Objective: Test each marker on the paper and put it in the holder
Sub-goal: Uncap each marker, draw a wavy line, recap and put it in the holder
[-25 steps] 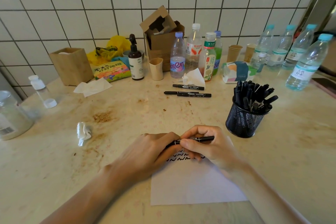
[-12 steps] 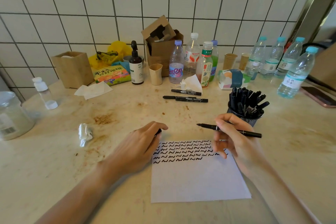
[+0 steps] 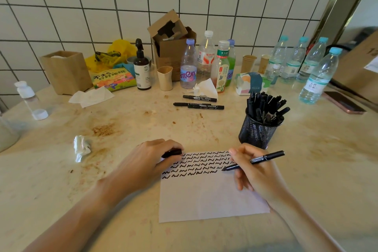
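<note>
A white paper (image 3: 208, 196) lies on the table in front of me, its top part covered with rows of black squiggles. My right hand (image 3: 257, 174) holds an uncapped black marker (image 3: 255, 160) in a writing grip, its tip at the right end of the squiggle rows. My left hand (image 3: 147, 161) rests at the paper's top left corner and grips the black cap (image 3: 172, 153). A black mesh holder (image 3: 256, 132) full of black markers stands behind my right hand. Three more black markers (image 3: 199, 102) lie further back on the table.
Bottles (image 3: 317, 75), a cardboard box (image 3: 172, 47), paper cups and a tissue pack (image 3: 250, 83) line the tiled wall. A crumpled tissue (image 3: 81, 147) lies left of my left hand. A phone (image 3: 344, 102) lies at the right edge. A wooden box (image 3: 66, 71) stands back left.
My hands pulled the cap off the marker. My left hand moved left with the cap. My right hand turned the marker and brought its tip down to the paper.
</note>
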